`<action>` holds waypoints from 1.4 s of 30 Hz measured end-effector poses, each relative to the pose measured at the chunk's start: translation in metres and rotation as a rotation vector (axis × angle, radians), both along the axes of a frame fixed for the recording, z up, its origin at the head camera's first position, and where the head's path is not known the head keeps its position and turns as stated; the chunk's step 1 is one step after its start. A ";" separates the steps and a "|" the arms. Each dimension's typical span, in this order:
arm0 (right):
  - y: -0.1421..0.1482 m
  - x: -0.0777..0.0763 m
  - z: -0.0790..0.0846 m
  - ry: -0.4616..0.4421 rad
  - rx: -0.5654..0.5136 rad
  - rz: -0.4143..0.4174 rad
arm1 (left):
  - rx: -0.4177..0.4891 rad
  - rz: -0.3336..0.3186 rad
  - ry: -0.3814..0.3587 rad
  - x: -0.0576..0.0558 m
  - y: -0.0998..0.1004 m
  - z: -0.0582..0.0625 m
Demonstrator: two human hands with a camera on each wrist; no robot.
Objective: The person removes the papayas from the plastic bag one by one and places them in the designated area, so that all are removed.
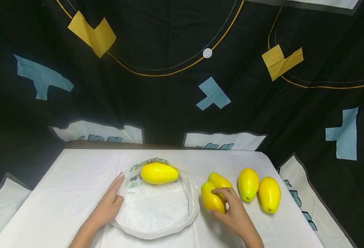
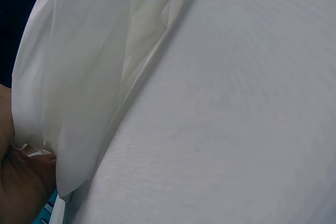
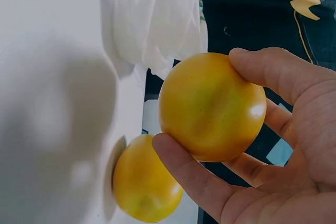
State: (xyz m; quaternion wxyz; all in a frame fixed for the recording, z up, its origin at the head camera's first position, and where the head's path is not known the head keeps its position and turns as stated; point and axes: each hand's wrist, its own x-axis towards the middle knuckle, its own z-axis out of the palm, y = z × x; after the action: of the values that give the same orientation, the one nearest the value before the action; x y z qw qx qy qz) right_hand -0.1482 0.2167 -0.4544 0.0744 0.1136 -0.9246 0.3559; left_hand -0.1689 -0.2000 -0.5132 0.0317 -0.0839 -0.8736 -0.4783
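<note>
My right hand [image 1: 232, 213] grips a yellow papaya-like fruit [image 1: 212, 198] between thumb and fingers. In the right wrist view this held fruit [image 3: 210, 108] is above the white table, apart from its surface. Another yellow fruit [image 1: 220, 179] lies just behind it. My left hand [image 1: 108, 203] holds the left edge of a white plastic bag [image 1: 157, 213], whose mouth is spread wide. The bag's edge [image 2: 84, 93] bunches at the thumb in the left wrist view; that hand's fingertips are hidden there. One yellow fruit [image 1: 159, 173] lies in the back part of the bag.
Two more yellow fruits, one [image 1: 248, 184] beside the other [image 1: 269, 195], lie to the right on the white-covered table [image 1: 76, 172]. Behind the table hangs a black curtain [image 1: 157, 103] with gold and blue patterns. The table's back edge [image 1: 132, 146] runs along it.
</note>
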 end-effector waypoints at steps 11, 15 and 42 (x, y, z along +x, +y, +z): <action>0.004 0.004 -0.009 -0.051 0.016 -0.013 | -0.013 0.005 -0.009 -0.001 0.000 -0.002; 0.005 0.007 -0.011 -0.078 0.020 -0.011 | -0.015 0.007 -0.012 -0.001 0.001 -0.002; 0.011 0.011 -0.021 -0.214 0.056 -0.057 | -0.018 0.008 -0.013 0.000 0.001 -0.003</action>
State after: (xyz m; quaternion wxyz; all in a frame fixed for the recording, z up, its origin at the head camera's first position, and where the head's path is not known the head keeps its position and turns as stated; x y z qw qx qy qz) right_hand -0.1371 0.2273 -0.4752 -0.0180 0.0507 -0.9397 0.3379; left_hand -0.1692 -0.1994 -0.5166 0.0271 -0.0775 -0.8784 -0.4708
